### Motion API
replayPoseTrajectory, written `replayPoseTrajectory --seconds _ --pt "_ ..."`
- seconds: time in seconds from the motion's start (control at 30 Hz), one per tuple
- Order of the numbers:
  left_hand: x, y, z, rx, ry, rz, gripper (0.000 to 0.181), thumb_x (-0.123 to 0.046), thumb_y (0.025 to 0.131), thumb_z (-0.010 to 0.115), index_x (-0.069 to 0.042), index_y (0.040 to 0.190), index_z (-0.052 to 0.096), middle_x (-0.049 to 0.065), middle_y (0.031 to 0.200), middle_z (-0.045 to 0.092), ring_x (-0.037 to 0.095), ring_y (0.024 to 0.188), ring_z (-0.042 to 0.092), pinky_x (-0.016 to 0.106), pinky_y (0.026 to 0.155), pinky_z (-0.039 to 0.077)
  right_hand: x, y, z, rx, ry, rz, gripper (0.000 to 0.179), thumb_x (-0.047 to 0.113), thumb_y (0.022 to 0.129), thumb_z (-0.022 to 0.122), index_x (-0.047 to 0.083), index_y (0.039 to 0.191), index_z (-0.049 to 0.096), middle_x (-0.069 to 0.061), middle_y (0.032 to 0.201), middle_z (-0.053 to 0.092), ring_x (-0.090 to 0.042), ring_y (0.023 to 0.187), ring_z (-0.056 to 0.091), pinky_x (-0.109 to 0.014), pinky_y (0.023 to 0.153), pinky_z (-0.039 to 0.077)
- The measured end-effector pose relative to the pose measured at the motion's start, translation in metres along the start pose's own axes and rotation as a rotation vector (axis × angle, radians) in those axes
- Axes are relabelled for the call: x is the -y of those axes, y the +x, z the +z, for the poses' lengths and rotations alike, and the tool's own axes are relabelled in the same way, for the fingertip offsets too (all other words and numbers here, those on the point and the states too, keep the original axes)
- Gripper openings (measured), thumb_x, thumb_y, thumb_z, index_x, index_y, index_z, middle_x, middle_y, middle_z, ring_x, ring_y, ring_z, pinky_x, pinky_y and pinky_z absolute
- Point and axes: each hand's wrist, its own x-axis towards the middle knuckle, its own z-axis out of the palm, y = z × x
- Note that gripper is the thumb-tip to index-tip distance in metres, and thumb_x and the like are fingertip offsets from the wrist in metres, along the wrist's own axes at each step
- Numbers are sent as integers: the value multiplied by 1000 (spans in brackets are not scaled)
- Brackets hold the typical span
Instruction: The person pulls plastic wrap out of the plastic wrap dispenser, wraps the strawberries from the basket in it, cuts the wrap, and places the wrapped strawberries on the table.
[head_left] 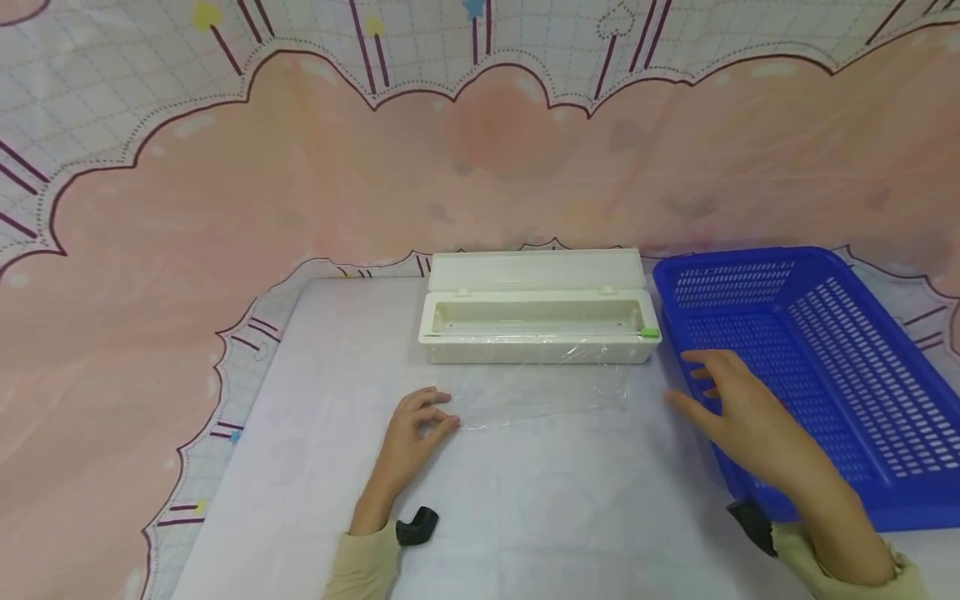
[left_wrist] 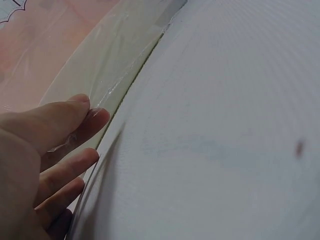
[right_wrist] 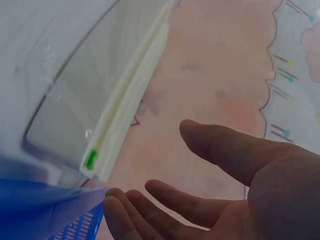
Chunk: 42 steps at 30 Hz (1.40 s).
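A sheet of clear plastic wrap (head_left: 536,400) stretches forward from the front of a white wrap dispenser box (head_left: 536,350), whose lid (head_left: 536,271) stands raised at the back. My left hand (head_left: 414,429) pinches the sheet's left corner between thumb and index finger, its other fingers loosely bent. In the left wrist view the film (left_wrist: 107,92) runs away from the pinched fingertips. My right hand (head_left: 757,417) holds nothing and hovers by the basket's left rim, thumb and fingers spread apart. A green slider (head_left: 649,332) sits at the dispenser's right front end, also seen in the right wrist view.
A blue plastic basket (head_left: 892,487) with slotted walls stands on the right, close beside the dispenser. White cloth (head_left: 300,467) covers the table. Behind it hangs a peach and white patterned curtain (head_left: 360,183).
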Motion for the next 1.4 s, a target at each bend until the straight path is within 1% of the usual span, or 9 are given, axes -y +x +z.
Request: replayPoseTrajectory --seconds 0.2,0.37,0.43,0.6,0.77,0.93,1.13,1.27,1.4 --pt "-1 0 1 -2 2 7 12 -26 79 73 -19 70 68 -2 109 62 19 121 43 42 103 29 -20 8 -7 -9 -41 4 64 40 91 53 -6 131 36 -27 122 41 -43 106 46 -57 81 44" --pt "-1 0 0 3 14 -7 13 -26 79 72 -19 69 68 -2 109 62 19 121 43 41 103 29 -37 16 -15 -5 -64 -34 57 35 91 56 -7 127 41 -30 120 43 -46 101 49 -56 78 46" --pt "-1 1 -1 7 11 -14 14 -27 80 72 -19 70 68 -2 109 61 19 122 42 41 104 29 -44 20 -20 16 -67 -48 55 32 92 56 -8 126 42 -30 119 45 -47 101 50 -56 78 46" --pt "-2 3 -1 6 8 -22 16 -31 81 70 -19 71 68 -4 110 61 18 122 42 41 104 29 -65 33 -28 84 -88 -48 54 29 91 58 -11 124 43 -33 117 48 -48 103 49 -58 80 44" --pt "-2 2 -1 8 7 -40 16 -31 80 71 -19 70 68 -3 110 61 18 122 42 41 104 29 -86 45 -26 128 -97 -65 50 21 89 60 -16 119 45 -36 112 51 -49 100 51 -57 78 45" --pt "-3 -1 -1 11 2 -49 15 -30 80 71 -19 70 68 -2 110 61 17 122 42 41 104 29 -99 53 -23 161 -104 -77 48 16 86 63 -19 114 47 -37 107 53 -50 96 53 -56 76 46" --pt "-3 0 0 6 7 -36 14 -30 80 71 -19 71 69 -3 110 61 16 122 42 41 104 29 -105 64 -21 172 -127 -48 48 20 84 66 -18 109 50 -34 100 56 -47 91 55 -54 74 47" --pt "-2 0 0 6 12 -41 14 -30 80 71 -19 72 69 -3 111 61 16 122 41 41 104 29 -108 72 -21 205 -142 -7 49 20 83 66 -19 107 49 -33 98 56 -47 90 54 -53 74 46" --pt "-1 -1 0 4 8 -32 13 -30 80 71 -19 72 69 -3 110 61 16 122 41 40 104 29 -112 76 -21 242 -132 34 51 20 83 66 -20 108 47 -34 98 55 -47 91 53 -53 75 46"
